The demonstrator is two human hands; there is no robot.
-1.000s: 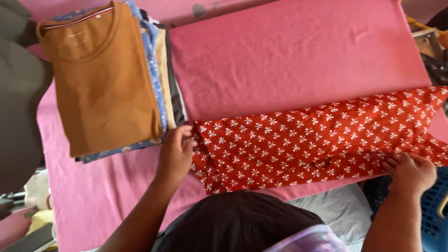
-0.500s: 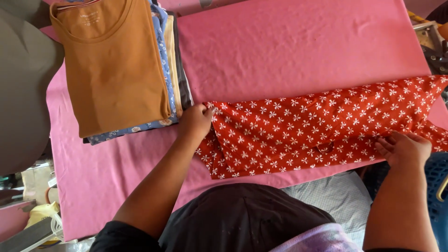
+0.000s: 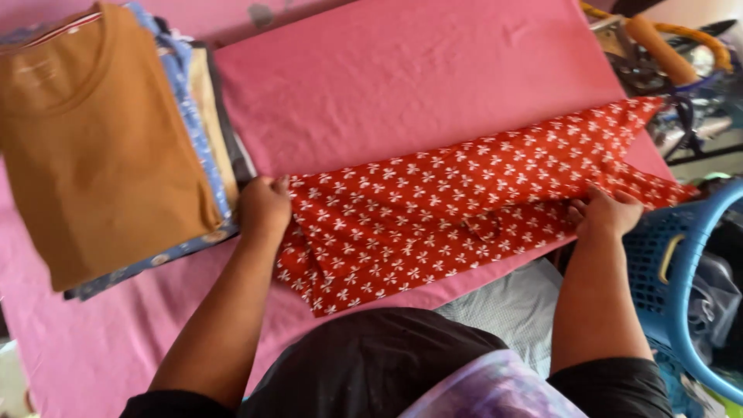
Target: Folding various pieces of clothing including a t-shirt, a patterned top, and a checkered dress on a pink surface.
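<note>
A red cloth with small white flowers [image 3: 457, 205] lies stretched across a pink covered table [image 3: 402, 77]. My left hand [image 3: 263, 207] grips its left edge, close to a stack of folded clothes. My right hand [image 3: 607, 213] pinches the cloth's lower right edge near the table's right side. The cloth looks folded over on itself along its length, with loose corners hanging at the near edge.
A stack of folded clothes [image 3: 101, 147] with a brown shirt on top sits at the left. A blue plastic laundry basket [image 3: 681, 271] stands at the right, below the table edge. Cluttered objects, one an orange handle [image 3: 665, 46], lie at the far right.
Both hands have drawn the red cloth up and further onto the table, pulling it tauter. The view has shifted slightly to the left.
</note>
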